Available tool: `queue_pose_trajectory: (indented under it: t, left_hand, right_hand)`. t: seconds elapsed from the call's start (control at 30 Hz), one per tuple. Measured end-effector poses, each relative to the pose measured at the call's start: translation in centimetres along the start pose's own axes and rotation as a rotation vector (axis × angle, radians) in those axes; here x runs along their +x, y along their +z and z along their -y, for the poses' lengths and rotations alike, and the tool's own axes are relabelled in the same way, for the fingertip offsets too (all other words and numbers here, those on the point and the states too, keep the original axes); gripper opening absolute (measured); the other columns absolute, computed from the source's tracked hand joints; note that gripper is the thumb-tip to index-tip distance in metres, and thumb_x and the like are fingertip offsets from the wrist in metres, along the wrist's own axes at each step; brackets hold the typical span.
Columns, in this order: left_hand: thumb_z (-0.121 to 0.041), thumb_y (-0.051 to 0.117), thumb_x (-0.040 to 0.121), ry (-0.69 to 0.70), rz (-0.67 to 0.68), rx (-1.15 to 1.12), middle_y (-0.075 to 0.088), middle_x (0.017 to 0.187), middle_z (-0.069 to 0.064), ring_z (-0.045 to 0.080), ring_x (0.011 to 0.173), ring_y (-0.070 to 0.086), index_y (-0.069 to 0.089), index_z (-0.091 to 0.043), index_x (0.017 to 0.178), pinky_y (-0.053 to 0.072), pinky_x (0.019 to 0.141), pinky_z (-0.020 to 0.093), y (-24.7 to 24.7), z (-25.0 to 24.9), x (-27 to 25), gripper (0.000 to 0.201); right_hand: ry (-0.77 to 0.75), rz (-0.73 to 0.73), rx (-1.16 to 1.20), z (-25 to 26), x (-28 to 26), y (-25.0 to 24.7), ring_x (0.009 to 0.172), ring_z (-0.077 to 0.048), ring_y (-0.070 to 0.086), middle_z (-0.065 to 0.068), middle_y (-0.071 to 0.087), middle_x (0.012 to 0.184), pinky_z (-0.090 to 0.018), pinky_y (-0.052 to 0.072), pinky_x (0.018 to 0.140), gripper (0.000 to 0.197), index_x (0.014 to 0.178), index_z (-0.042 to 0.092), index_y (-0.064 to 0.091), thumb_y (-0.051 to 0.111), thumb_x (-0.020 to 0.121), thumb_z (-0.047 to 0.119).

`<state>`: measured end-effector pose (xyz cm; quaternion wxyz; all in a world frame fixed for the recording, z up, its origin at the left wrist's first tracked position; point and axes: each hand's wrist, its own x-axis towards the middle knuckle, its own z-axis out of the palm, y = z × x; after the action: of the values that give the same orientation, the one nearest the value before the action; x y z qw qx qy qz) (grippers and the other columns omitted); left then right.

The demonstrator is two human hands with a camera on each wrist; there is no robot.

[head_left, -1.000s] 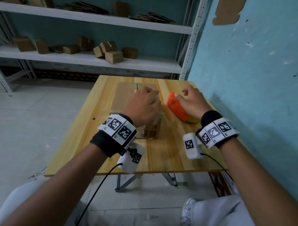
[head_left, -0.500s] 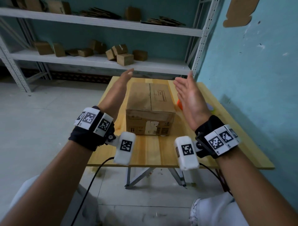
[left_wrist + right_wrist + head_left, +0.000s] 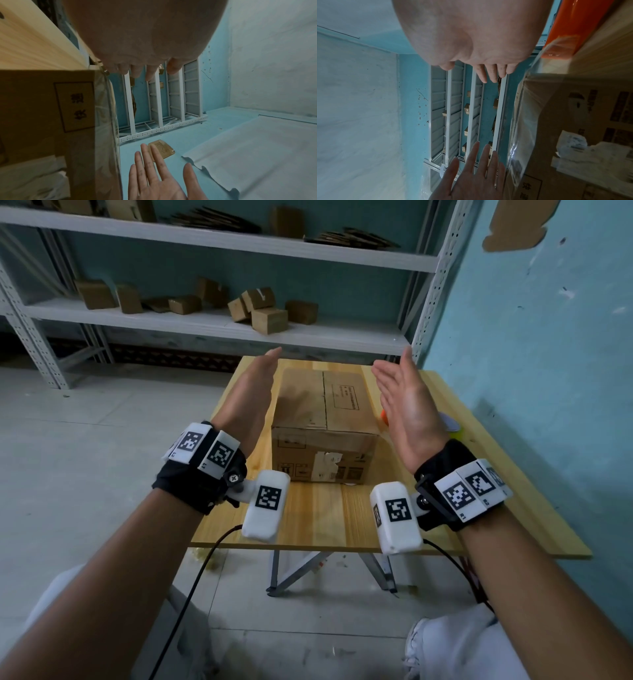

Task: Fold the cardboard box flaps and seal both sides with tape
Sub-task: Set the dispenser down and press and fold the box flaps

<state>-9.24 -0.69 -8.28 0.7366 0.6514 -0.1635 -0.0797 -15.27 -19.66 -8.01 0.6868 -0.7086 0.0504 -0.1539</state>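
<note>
Cardboard box (image 3: 325,426) sits mid-counter (image 3: 342,515), top flaps closed. Left hand (image 3: 251,395) and right hand (image 3: 407,405) are flat, empty, flanking it without contact. Best move: grip both sides evenly and flip it; orange tape dispenser (image 3: 573,27) lies right of it.

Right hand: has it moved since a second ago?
Yes. The right hand has come up off the orange tape dispenser on the table and now hovers open beside the box, palm inward.
</note>
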Motion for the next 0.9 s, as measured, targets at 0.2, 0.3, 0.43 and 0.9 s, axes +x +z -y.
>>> queue_pose_trajectory:
  t: [0.2,0.3,0.43,0.9]
  left_hand:
    - [-0.04,0.023,0.102,-0.007,0.015,-0.001,0.014,0.16,-0.004,0.011,0.147,0.01,0.021,-0.024,0.152,0.008,0.12,0.035,0.1,0.7,0.3,0.052]
    - [-0.042,0.023,0.102,-0.017,0.021,-0.011,0.012,0.16,-0.005,0.01,0.147,0.01,0.018,-0.025,0.152,0.013,0.114,0.029,0.3,0.8,0.4,0.053]
    - [-0.045,0.023,0.102,-0.053,0.025,-0.024,0.016,0.159,-0.008,0.008,0.145,0.018,0.016,-0.026,0.153,0.027,0.093,0.015,0.7,0.8,0.2,0.054]
    - [-0.048,0.026,0.1,-0.036,0.009,-0.024,0.011,0.16,-0.009,0.009,0.146,0.01,0.011,-0.031,0.153,0.016,0.105,0.025,-0.3,2.2,1.7,0.057]
  right_hand:
    - [-0.001,-0.009,0.013,-0.2,0.0,-0.2,0.144,-0.011,0.027,-0.001,0.032,0.157,-0.036,0.015,0.122,0.069,0.15,0.015,0.032,0.014,0.1,0.059]
    - [0.003,-0.004,0.013,-0.3,0.1,-0.2,0.145,-0.011,0.027,-0.001,0.032,0.158,-0.036,0.015,0.121,0.069,0.151,0.015,0.032,0.014,0.1,0.06]
    - [0.009,0.003,0.021,-0.5,0.1,-0.1,0.144,-0.011,0.028,-0.001,0.032,0.157,-0.032,0.017,0.119,0.069,0.15,0.016,0.033,0.015,0.1,0.06]
    - [0.05,0.003,0.003,-0.9,-0.2,0.9,0.121,-0.002,0.04,0.001,0.04,0.152,-0.018,0.031,0.095,0.067,0.149,0.016,0.034,0.017,0.101,0.059]
